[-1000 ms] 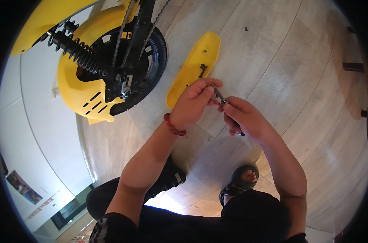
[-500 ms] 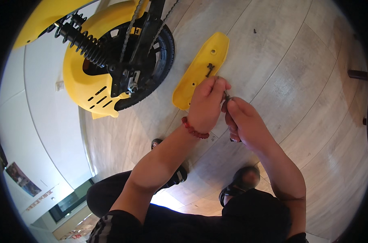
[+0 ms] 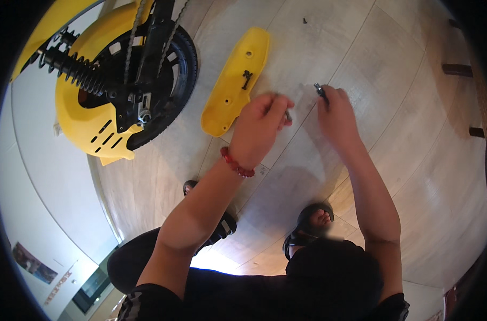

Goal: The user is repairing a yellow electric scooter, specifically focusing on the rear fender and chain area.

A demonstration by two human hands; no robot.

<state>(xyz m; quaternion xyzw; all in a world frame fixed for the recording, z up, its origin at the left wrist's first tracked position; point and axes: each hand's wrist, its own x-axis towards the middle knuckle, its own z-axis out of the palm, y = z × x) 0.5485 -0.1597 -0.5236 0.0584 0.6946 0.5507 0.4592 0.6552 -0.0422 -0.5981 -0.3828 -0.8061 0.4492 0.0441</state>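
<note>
My left hand (image 3: 260,127), with a red bead bracelet at the wrist, is closed in a pinch. A small metal piece (image 3: 288,115) shows at its fingertips, too small to name. To its right, my right hand (image 3: 338,117) is wrapped round a dark rod-shaped tool (image 3: 320,92) with a silver tip pointing up and away. The hands are apart, both above the floor. Just beyond my left hand lies a long yellow plastic cover (image 3: 217,109), hollow side up with holes in it. Several black screws (image 3: 247,79) rest in a cluster inside the cover.
At the left stands a yellow vehicle's rear wheel (image 3: 187,69) with a chain, a black coil spring shock absorber (image 3: 74,69) and a yellow guard (image 3: 72,115). One small dark screw-like piece (image 3: 304,21) lies on the wooden floor. Dark furniture legs (image 3: 457,70) stand at the right.
My hands were together at the small metal piece; now they are apart, the right hand moved up and right with the dark tool. The whole view has shifted, so the scene sits further left.
</note>
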